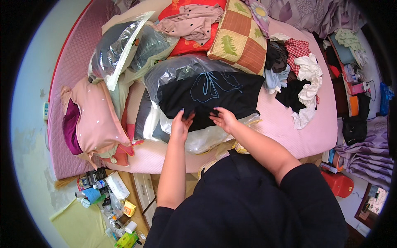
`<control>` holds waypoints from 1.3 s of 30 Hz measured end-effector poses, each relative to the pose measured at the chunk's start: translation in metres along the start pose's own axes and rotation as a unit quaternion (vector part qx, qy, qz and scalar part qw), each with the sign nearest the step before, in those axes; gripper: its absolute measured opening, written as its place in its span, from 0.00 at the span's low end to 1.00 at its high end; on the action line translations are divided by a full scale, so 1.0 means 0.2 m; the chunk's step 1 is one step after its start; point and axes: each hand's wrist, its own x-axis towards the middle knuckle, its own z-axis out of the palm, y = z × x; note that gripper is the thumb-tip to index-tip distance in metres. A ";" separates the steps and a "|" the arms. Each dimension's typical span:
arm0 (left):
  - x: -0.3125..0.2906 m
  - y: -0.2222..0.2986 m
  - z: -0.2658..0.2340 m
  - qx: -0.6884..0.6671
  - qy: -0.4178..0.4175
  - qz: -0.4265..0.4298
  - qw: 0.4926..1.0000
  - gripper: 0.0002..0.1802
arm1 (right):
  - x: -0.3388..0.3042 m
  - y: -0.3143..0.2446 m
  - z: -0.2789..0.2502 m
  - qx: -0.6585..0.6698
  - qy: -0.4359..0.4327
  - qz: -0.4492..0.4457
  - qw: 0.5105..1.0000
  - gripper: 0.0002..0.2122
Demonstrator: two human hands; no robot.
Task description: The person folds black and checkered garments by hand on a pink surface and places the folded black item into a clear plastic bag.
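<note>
A folded black garment (231, 93) with a blue line drawing on it lies across a large see-through plastic bag (169, 68) on the bed. At the garment's near edge, my left hand (181, 126) hovers with its fingers apart. My right hand (224, 120) faces it a short way to the right, fingers spread and palm turned inward. Both hands are close to the black cloth, and neither visibly grips it. Part of the plastic bag shows below the garment, between it and my body.
A pink bedspread (297, 138) covers the bed. Pink pillow (93, 118) and another stuffed bag (118, 51) lie left, a checkered pillow (240, 37) behind. Loose clothes (308, 76) are heaped right. A cluttered bedside cabinet (142, 186) stands lower left, a red stool (338, 184) lower right.
</note>
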 end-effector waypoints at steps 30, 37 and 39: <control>0.27 0.14 -0.22 0.084 0.195 0.090 0.973 0.11 | -0.09 0.07 0.02 -0.782 -0.080 -0.437 0.437 0.22; 0.17 0.31 -0.20 0.110 0.089 0.351 0.926 0.09 | -0.01 0.15 0.26 -0.752 -0.071 -0.429 0.495 0.28; 0.13 0.39 -0.21 0.084 0.111 0.365 0.921 0.10 | 0.01 0.17 0.35 -0.739 -0.097 -0.417 0.520 0.28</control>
